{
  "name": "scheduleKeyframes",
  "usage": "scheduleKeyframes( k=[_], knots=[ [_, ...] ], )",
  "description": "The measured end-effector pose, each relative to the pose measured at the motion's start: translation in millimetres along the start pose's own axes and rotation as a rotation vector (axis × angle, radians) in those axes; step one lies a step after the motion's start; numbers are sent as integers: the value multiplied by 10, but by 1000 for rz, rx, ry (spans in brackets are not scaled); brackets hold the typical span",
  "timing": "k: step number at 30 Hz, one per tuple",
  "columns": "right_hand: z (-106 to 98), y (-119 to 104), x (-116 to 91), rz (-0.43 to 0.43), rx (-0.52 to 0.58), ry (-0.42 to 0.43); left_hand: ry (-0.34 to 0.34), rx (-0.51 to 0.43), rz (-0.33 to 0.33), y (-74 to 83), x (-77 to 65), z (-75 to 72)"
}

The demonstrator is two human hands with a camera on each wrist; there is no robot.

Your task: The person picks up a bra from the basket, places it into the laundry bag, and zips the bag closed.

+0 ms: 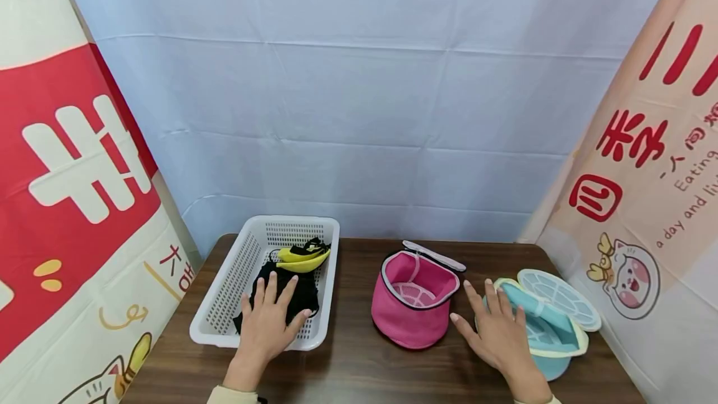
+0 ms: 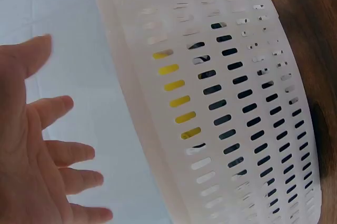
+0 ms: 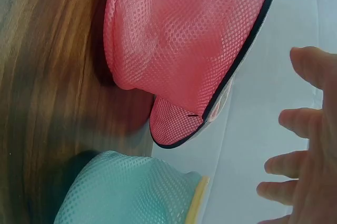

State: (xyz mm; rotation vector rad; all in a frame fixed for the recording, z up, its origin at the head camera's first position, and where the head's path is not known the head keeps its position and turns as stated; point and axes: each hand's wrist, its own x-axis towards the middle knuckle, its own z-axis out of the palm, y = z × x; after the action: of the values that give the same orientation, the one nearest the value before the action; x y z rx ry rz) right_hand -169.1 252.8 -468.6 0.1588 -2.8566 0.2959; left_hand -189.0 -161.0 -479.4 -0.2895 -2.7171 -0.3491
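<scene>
Left hand (image 1: 265, 326), fingers apart, over white basket (image 1: 231, 285); long axis runs near-to-far. Right hand (image 1: 498, 334), fingers apart, near upward-opening pink bag (image 1: 406, 322).

Right-hand cloth (image 1: 639, 204): "四季", "Eating", "a day and".

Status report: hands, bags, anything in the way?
Left hand empty, over basket. Right hand empty, near pink bag and blue bag. Both bags open. No obstruction visible.

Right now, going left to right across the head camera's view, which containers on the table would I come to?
White plastic basket, then the pink mesh bag, then the light blue mesh bag.
</scene>
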Motion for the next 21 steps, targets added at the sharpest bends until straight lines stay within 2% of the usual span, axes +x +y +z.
scheduleKeyframes(
  k=[6, 9, 17, 21],
  knots=[
    [13, 11, -14, -132, -27, 235, 108, 63, 75, 2, 21, -34],
    [32, 4, -20, -180, -20, 300, 95, 76, 74, -8, 25, -45],
    [17, -4, -24, -161, -22, 282, 43, 69, 54, 21, 34, -47],
    [-26, -61, -30, -122, 20, 258, 23, 32, 42, 74, 11, -90]
  ],
)
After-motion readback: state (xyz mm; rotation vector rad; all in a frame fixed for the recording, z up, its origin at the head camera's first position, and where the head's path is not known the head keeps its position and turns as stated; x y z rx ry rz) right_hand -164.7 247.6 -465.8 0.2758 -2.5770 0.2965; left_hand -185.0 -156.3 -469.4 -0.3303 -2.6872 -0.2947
